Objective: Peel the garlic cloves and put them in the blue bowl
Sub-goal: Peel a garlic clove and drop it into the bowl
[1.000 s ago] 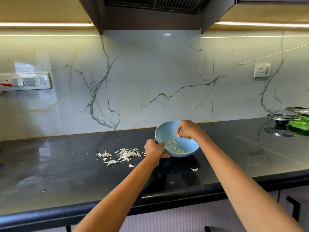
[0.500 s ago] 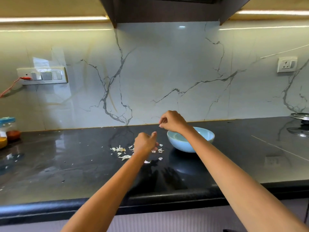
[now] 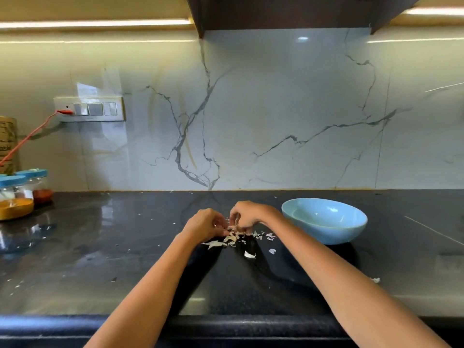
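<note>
Your right hand [image 3: 247,217] leaves the bowl [image 3: 324,220] and now meets your left hand [image 3: 206,223] over the skins [image 3: 232,238], left of the bowl. Both have curled fingers pinching something small, probably the next clove; I cannot see it clearly

Head view. Fingertips of left hand [image 3: 206,223] and right hand [image 3: 247,216] curl down into the garlic skins [image 3: 232,238]; whatever they pinch is hidden behind the knuckles and too small to identify. Inside of the blue bowl [image 3: 324,222] mostly hidden by its near wall; contents not visible. Brown packet [image 3: 7,144] cut off at the left edge, print unreadable. Spice jars [image 3: 17,197] partly cut by the same edge. Red cord [image 3: 27,136] runs out of frame. Both forearms cut off at the bottom edge.
</note>
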